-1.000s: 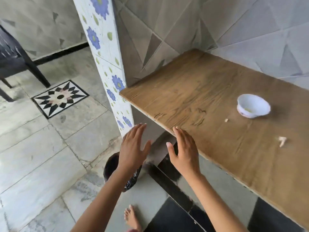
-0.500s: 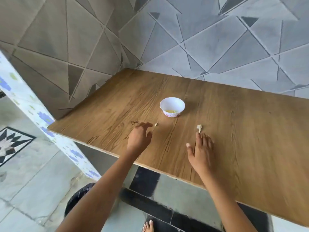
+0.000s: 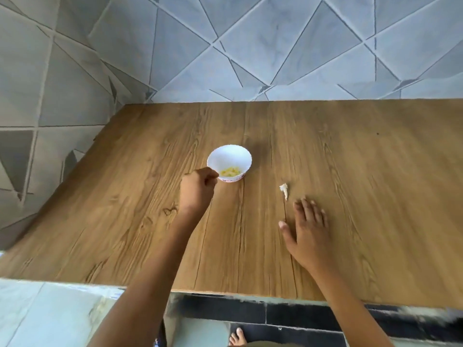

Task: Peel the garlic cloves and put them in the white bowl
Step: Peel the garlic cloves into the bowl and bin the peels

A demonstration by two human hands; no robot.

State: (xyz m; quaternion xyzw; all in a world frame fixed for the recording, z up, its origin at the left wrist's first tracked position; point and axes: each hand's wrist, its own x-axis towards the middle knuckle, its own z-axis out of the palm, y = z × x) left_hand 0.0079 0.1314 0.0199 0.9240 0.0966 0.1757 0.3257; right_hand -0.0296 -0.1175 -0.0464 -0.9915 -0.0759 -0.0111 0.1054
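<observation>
On a wooden table (image 3: 350, 171) backed by grey tiles (image 3: 250, 46), the left hand (image 3: 198, 191) is curled beside the white bowl (image 3: 229, 155) (its hold cannot be told); the right hand (image 3: 309, 229) is spread flat, empty.

The tabletop (image 3: 350, 159) fills the middle of the frame, with the wall (image 3: 250, 46) rising behind it across the top and down the left side. The bowl (image 3: 229, 156) sits near the centre, with garlic pieces (image 3: 230, 172) lying in its near side. The left hand (image 3: 198, 190) is at the bowl's lower-left rim. Right of the bowl, apart from it, lies a small scrap (image 3: 284, 190). The right hand (image 3: 309, 226) rests flat on the tabletop just below it. The floor (image 3: 50, 316) and a foot (image 3: 236, 338) show below the front edge.
</observation>
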